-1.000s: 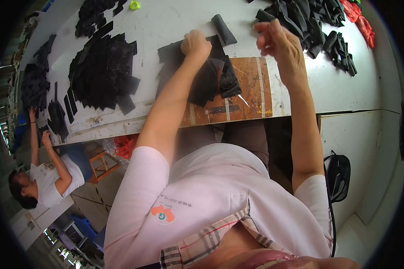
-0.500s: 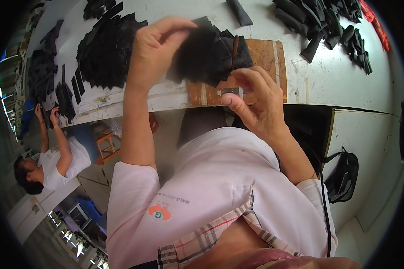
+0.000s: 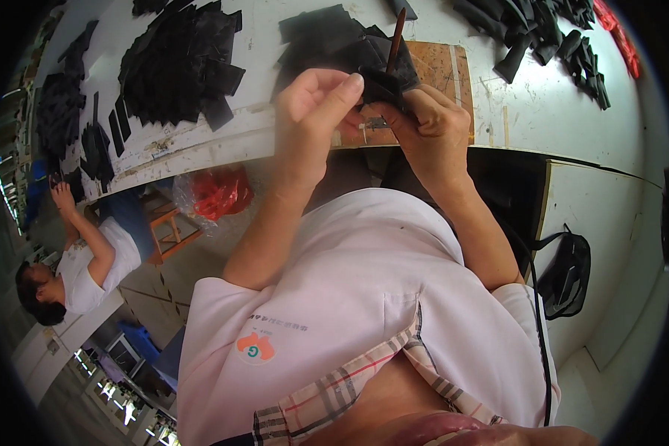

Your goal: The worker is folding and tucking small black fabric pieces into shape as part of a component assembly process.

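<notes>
A small black fabric piece is held up between my two hands over the table's near edge. My left hand pinches its left side between thumb and fingers. My right hand is closed around its right side, fingers bent and partly hidden. Just beyond the piece, a thin brown pointed rod stands up; its lower end is hidden behind the piece, so I cannot tell what holds it. Flat black pieces lie in a loose pile behind my hands. Beneath them is a brown board with taped edges.
Heaps of black pieces cover the table's left part; narrow black tube-like pieces lie at the far right by a red bag. A co-worker handles black pieces at left. A black bag hangs at right.
My left hand has come down and right from the pile to the black piece. My right hand, open before, has closed on it. The view has shifted slightly; a red plastic bag shows below the table.
</notes>
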`<action>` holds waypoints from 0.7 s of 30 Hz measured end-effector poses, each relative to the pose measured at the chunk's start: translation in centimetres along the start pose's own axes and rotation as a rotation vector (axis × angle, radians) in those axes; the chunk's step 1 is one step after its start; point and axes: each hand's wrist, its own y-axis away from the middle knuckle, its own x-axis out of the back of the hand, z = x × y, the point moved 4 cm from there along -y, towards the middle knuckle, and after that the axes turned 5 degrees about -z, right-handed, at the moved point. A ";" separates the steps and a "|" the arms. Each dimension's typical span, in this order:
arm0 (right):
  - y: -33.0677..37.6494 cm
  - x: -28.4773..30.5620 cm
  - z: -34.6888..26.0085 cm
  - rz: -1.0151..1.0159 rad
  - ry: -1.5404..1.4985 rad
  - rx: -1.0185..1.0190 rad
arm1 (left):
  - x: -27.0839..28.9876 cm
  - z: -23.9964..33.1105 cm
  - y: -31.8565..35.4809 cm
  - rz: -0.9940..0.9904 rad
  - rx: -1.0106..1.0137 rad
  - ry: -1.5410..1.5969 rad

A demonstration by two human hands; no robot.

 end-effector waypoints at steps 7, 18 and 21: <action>-0.2 0.1 0.0 -0.015 0.249 0.208 | 0.1 -0.5 -0.8 -0.068 0.170 0.113; 0.5 0.5 0.1 -0.182 -0.494 -0.080 | -1.3 -1.1 0.2 -0.118 -0.244 -0.300; 0.5 1.0 0.3 -0.159 -0.442 0.002 | -1.7 0.6 0.8 -0.072 -0.423 -0.554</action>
